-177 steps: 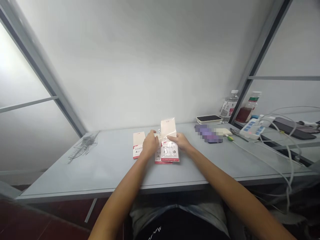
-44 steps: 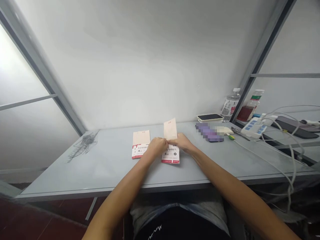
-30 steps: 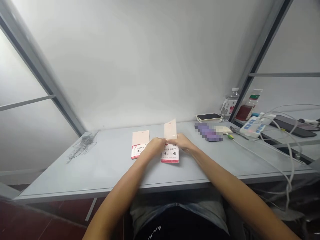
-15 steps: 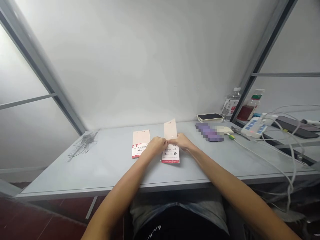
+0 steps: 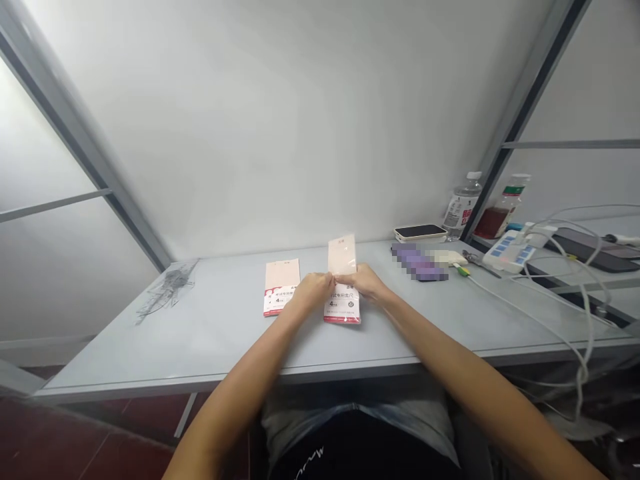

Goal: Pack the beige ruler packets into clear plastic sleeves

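Note:
A pink and white packet (image 5: 342,280) with a red band and printed text lies on the grey table (image 5: 210,340), its far end tipped up. My left hand (image 5: 314,291) and my right hand (image 5: 364,283) meet at its middle, fingers pinched on it. A second matching packet (image 5: 281,287) lies flat just left of my left hand.
At the right back stand a dark phone on a pad (image 5: 419,233), two bottles (image 5: 463,207), a power strip (image 5: 511,249) and white cables (image 5: 565,313). A purple blurred item (image 5: 419,263) lies nearby. A tangle of thin wire (image 5: 167,288) sits at the left.
Since 5.9 s ago the clear wrapping in my hands is gone from view and the left packet lies further left. In the last second both hands stay pinched on the packet, barely shifting.

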`<act>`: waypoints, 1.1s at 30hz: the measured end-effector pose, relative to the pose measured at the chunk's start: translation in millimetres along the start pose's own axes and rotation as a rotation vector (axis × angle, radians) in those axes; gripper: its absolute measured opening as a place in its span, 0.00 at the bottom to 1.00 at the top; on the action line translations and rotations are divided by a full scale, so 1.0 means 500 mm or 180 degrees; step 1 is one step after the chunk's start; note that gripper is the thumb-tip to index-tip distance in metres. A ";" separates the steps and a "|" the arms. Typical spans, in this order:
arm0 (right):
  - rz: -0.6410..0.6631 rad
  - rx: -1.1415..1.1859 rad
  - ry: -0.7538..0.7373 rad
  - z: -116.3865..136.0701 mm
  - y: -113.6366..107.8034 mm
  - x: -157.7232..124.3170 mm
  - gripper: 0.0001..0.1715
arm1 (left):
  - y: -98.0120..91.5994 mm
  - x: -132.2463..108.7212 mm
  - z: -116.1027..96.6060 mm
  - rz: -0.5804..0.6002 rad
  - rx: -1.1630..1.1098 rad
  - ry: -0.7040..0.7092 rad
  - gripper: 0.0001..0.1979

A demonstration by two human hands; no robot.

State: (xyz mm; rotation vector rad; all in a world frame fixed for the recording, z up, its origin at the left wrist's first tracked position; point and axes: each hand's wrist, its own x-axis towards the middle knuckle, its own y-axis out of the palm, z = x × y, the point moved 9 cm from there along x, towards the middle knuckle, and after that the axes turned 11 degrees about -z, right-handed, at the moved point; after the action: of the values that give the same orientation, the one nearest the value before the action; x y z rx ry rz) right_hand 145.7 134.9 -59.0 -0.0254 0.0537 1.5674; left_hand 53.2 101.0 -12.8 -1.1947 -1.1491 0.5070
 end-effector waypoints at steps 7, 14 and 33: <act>-0.0241 -0.0025 -0.0140 0.009 -0.004 -0.002 0.08 | -0.008 0.005 -0.002 -0.0200 0.0159 -0.0116 0.16; -0.0263 -0.0124 -0.0033 0.000 -0.006 0.000 0.07 | -0.006 0.003 -0.006 -0.0016 0.0104 -0.0176 0.15; -0.0149 -0.0580 -0.0052 0.005 -0.007 -0.007 0.06 | 0.016 -0.002 -0.004 0.0211 -0.0115 -0.0138 0.12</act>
State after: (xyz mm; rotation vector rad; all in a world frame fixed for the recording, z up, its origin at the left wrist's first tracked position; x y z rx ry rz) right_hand 149.2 131.3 -56.4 -0.1558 -0.1020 1.5214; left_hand 56.6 102.2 -20.2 -1.2616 -1.1628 0.5668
